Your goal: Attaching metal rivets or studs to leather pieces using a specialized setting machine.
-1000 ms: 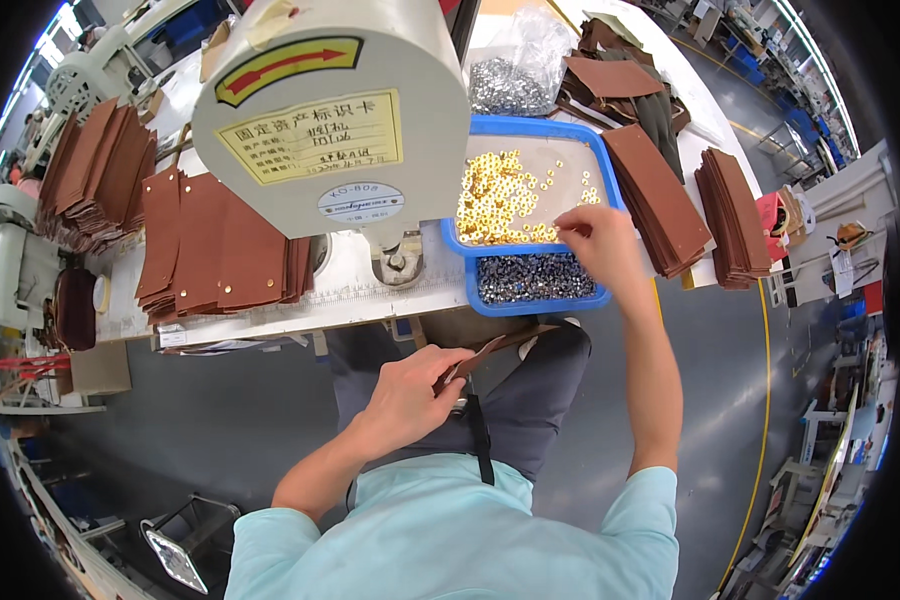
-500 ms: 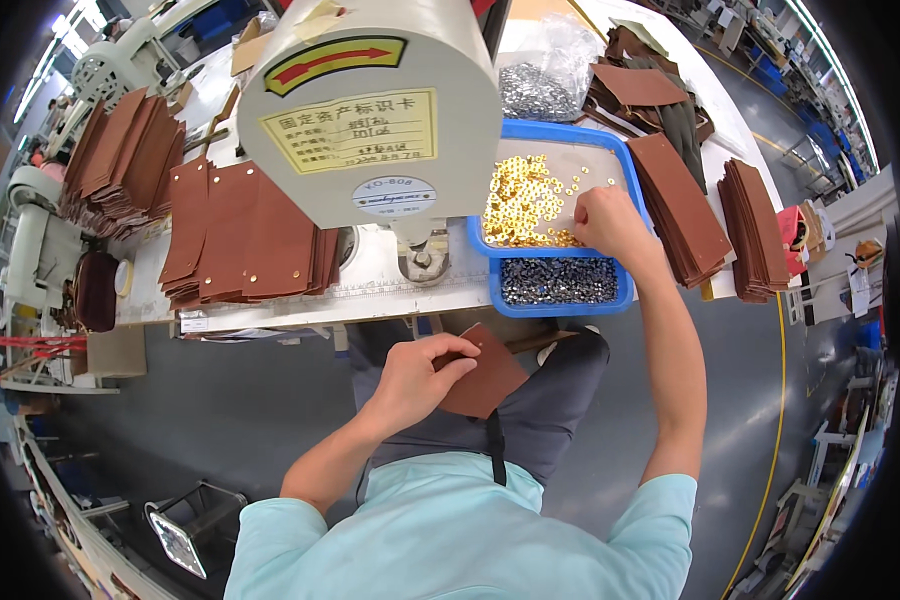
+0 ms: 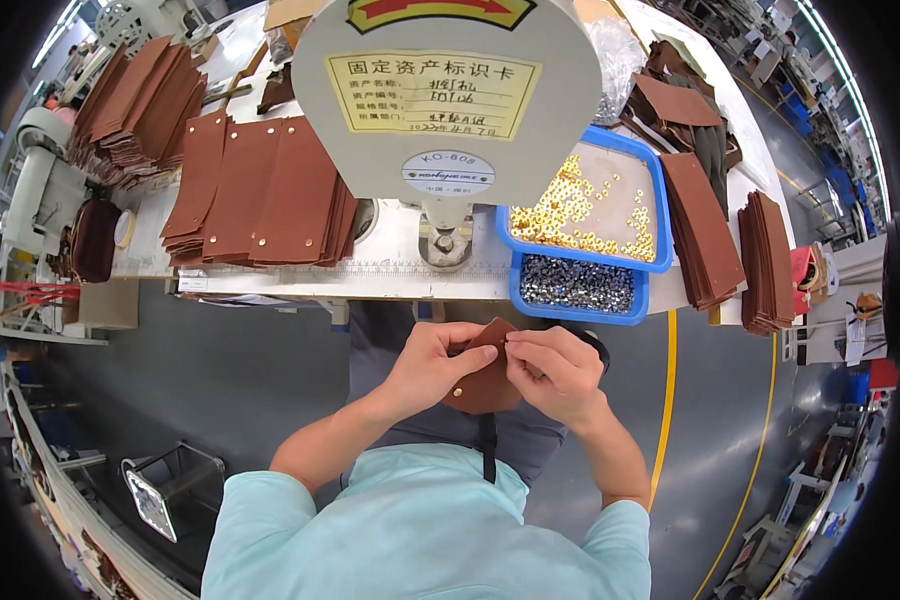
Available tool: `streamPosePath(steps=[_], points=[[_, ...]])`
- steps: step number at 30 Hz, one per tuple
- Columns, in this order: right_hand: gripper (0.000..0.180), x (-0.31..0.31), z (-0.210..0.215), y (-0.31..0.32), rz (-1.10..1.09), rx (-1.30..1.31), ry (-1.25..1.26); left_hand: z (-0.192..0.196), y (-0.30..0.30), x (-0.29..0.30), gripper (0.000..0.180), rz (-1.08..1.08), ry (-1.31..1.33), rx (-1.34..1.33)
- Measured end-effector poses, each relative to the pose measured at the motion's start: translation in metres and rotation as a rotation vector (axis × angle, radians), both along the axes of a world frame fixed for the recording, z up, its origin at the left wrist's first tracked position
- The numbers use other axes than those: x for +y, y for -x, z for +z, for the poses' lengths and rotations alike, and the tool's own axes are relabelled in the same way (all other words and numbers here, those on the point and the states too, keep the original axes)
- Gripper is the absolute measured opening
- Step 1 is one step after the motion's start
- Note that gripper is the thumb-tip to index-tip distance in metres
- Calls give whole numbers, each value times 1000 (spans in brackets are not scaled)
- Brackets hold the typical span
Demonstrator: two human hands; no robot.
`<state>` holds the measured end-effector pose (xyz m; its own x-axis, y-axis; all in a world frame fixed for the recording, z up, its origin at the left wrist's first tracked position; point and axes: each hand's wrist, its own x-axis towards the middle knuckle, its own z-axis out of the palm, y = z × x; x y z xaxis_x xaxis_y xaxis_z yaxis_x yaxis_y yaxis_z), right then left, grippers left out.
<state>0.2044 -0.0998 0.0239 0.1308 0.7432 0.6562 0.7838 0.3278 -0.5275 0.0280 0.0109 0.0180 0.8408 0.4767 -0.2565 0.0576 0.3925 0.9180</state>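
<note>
— How are the hands set?
— The left hand point(image 3: 432, 368) reaches inward, its grip clamping the brown panel point(image 3: 485, 388), thumb on top. The right hand point(image 3: 560, 375) curls in opposite, its grip pinched closed at the panel's upper right edge; whether a tiny fitting sits inside, I can't tell.
— Where's that panel?
— Held just off the near edge of the bench point(image 3: 395, 286), around its middle.
— And the containers?
— Right of there, the upper blue tray point(image 3: 590, 262) holds gold fittings point(image 3: 550, 215), heaped left, scattered right. Nearer the edge, the lower blue tray point(image 3: 582, 317) holds dark, shiny metal bits point(image 3: 578, 285).
— The panel itself?
— Smooth, reddish brown, tilted, with a gold stud point(image 3: 457, 392) at its lower left.
</note>
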Motion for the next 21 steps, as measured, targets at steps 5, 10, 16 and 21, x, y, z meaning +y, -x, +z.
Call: streamPosePath(steps=[5,10,16,21], points=[[22,-3,-1,5,-4,-52,-38,4,0,-4,27,14,19,25],[29,-6,-4,10,-67,-235,-80,2,0,-8,27,37,53,13],[28,-6,-2,13,-33,-113,-54,1,1,-10,27,45,65,-15],[26,-7,-1,16,-62,-22,8,0,2,-15,27,88,117,-31]])
